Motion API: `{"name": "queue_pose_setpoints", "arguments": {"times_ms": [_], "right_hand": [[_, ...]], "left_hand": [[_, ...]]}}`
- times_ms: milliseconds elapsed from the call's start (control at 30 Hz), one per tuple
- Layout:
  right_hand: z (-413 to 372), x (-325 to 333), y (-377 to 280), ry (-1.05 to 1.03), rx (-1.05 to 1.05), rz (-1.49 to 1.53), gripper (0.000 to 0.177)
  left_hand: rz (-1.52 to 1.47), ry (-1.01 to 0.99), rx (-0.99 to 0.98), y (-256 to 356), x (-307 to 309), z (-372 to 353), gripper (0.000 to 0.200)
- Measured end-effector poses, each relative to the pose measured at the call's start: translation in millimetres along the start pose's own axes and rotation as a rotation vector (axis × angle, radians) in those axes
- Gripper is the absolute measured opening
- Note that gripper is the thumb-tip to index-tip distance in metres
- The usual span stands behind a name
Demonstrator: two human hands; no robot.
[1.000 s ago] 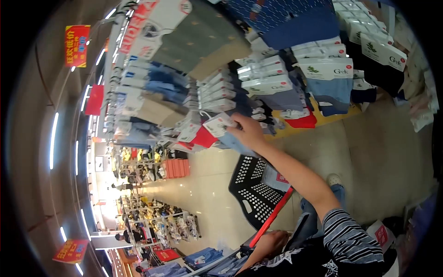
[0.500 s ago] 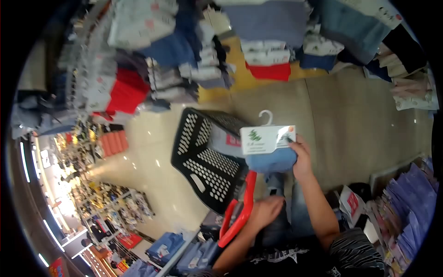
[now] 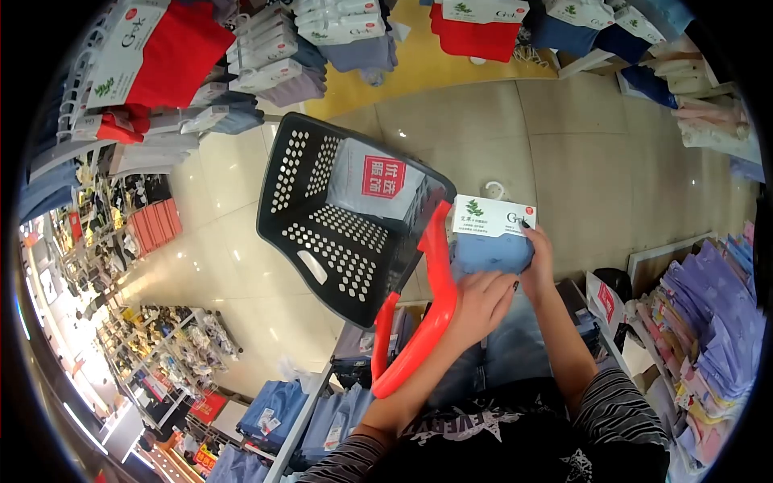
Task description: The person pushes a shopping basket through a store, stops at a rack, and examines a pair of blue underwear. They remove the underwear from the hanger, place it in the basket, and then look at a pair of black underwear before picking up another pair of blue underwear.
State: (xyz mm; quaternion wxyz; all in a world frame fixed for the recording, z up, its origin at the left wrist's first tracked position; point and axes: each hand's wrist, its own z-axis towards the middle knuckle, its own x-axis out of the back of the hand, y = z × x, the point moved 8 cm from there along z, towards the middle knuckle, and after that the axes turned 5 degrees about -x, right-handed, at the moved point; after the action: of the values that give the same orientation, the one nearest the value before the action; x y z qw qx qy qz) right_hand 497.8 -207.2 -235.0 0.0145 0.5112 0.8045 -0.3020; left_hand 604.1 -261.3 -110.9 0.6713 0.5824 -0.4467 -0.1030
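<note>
Blue underwear (image 3: 493,253), folded on a white card hanger, is held up in front of my body. My right hand (image 3: 538,259) grips its right edge, with the thumb on the card's lower right corner. At its lower edge, my left hand (image 3: 483,304) has its fingers bent and closed on the fabric; the fingertips are partly hidden. A black shopping basket (image 3: 338,233) hangs left of my hands, its red handle (image 3: 439,298) hooked over my left forearm. Inside lies a grey package (image 3: 366,181) with a red label.
Carded garments in red (image 3: 173,56), blue and grey hang on racks along the top. Folded jeans (image 3: 278,410) lie on a shelf at lower left. Purple clothes (image 3: 700,298) fill a bin on the right. Tiled floor (image 3: 596,177) runs between the displays.
My left hand has come up and right to the lower edge of the underwear. The basket has moved up and left in view, showing more of the package. The racks have shifted upward.
</note>
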Motion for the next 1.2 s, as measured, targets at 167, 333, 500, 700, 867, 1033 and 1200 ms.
{"name": "queue_pose_setpoints", "arguments": {"times_ms": [167,333,500,700,867,1033,1200], "right_hand": [[-5.7,10.8,13.1,0.045,0.019,-0.008,0.025],[-4.1,3.4,7.4,-0.066,0.039,0.032,0.033],[2.8,-0.9,-2.2,-0.150,0.048,-0.008,0.037],[11.1,11.0,-17.5,-0.211,0.009,0.002,0.038],[17.6,22.0,-34.7,-0.185,0.014,0.050,0.038],[26.7,23.4,-52.7,-0.204,0.004,0.119,0.040],[35.3,30.0,-64.8,-0.245,0.004,0.158,0.041]], "left_hand": [[0.082,0.084,-0.105,-12.4,22.3,-4.5,0.014],[0.143,0.061,-0.090,-19.7,26.1,-5.5,0.012],[0.096,0.242,-0.008,-29.6,39.4,-5.6,0.007],[0.055,0.268,0.214,-50.6,33.2,6.7,0.017],[0.095,0.261,0.257,-50.7,22.2,24.9,0.011],[0.116,0.279,0.226,-38.6,17.6,47.4,0.010],[0.106,0.283,0.163,-35.1,11.1,62.0,0.011]]}}
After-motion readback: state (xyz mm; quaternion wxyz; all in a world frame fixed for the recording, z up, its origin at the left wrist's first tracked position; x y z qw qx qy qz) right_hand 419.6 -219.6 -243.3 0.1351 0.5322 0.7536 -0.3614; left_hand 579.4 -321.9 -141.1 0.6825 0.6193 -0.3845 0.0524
